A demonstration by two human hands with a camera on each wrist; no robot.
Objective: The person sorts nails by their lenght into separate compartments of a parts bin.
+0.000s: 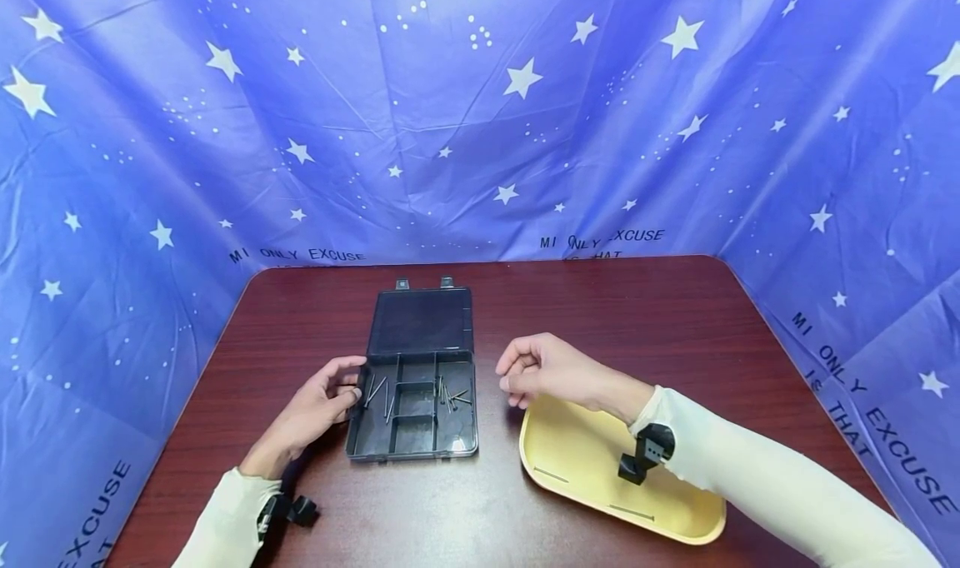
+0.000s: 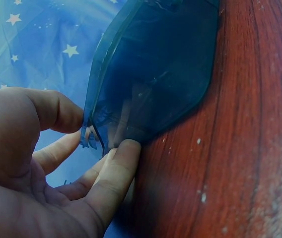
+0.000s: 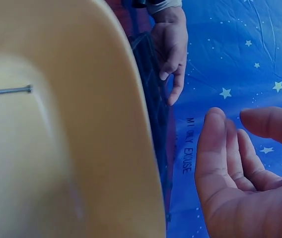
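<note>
A dark translucent compartment box (image 1: 414,429) lies on the table with its lid (image 1: 422,321) folded back, away from me. My left hand (image 1: 326,397) grips its left side wall; up close in the left wrist view, thumb and fingertips meet the dark plastic (image 2: 156,74). Thin nails (image 1: 375,393) lie in the left compartment, and several more nails (image 1: 447,397) in the right one. My right hand (image 1: 543,370) hovers by the far left end of a yellow tray (image 1: 528,439). Its fingers are loosely bent, with a gap to the thumb and nothing between them.
Two nails, a left one (image 1: 551,475) and a right one (image 1: 632,512), lie apart along the tray's near side. The dark red wooden table (image 1: 600,301) has rounded far corners. A blue curtain (image 1: 450,118) with white stars encloses it behind and at both sides.
</note>
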